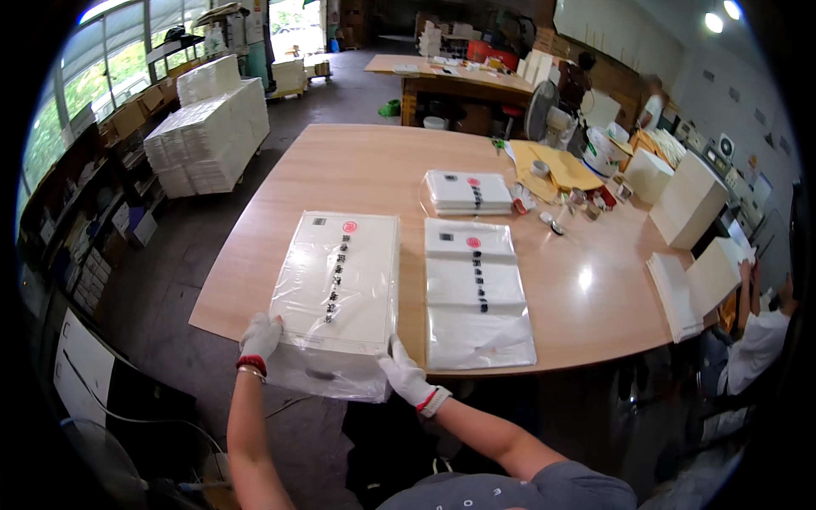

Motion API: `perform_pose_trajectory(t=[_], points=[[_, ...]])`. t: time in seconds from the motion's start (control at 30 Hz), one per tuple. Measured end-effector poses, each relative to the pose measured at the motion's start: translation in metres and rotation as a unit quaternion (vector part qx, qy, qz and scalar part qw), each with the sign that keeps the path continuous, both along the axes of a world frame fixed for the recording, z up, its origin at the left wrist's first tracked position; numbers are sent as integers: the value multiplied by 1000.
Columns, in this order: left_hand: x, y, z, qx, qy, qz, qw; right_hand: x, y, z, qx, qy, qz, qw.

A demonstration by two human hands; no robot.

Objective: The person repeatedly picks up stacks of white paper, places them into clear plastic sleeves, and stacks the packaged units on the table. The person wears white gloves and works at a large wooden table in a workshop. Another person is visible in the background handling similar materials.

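A thick stack of cream paper in a clear plastic bag (340,272) lies on the table in front of me, printed with a red round mark and a column of dark characters. The bag's loose end hangs over the near table edge. My left hand (260,337), in a white glove, grips the left side of the bag near its front corner. At the right front corner, my right hand (405,374), gloved too, holds the bag's side; some of its fingers are hidden. Flat printed plastic bags (478,293) lie just right of the stack.
Behind the flat bags sits a smaller wrapped stack (467,193). Yellow-brown paper (552,166), a tape roll (540,168) and small jars crowd the table's far right. White blocks (688,200) stand at the right edge, near a seated person (761,348). A paper pile (212,132) stands left.
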State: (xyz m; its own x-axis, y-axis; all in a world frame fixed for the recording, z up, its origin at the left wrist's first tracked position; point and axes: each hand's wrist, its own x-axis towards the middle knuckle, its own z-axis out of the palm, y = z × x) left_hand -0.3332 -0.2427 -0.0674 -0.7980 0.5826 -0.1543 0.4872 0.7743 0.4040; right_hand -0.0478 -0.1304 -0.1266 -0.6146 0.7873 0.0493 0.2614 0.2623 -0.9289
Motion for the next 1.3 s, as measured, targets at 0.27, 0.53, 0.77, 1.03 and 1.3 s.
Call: perform_pose_trajectory(t=[0.27, 0.53, 0.77, 1.03, 1.3], points=[[162, -36, -41, 393, 216, -120, 886, 123, 103, 56, 304, -276, 157, 898], [301, -20, -10, 445, 27, -323, 835, 283, 145, 13, 241, -321, 11, 916], [344, 142, -43, 257, -11, -405, 877, 319, 161, -59, 426, -148, -303, 839], [363, 204, -90, 146, 109, -440, 880, 328, 161, -55, 419, -103, -302, 850], [360, 213, -94, 120, 68, -399, 907, 332, 164, -52, 417, -100, -286, 857]])
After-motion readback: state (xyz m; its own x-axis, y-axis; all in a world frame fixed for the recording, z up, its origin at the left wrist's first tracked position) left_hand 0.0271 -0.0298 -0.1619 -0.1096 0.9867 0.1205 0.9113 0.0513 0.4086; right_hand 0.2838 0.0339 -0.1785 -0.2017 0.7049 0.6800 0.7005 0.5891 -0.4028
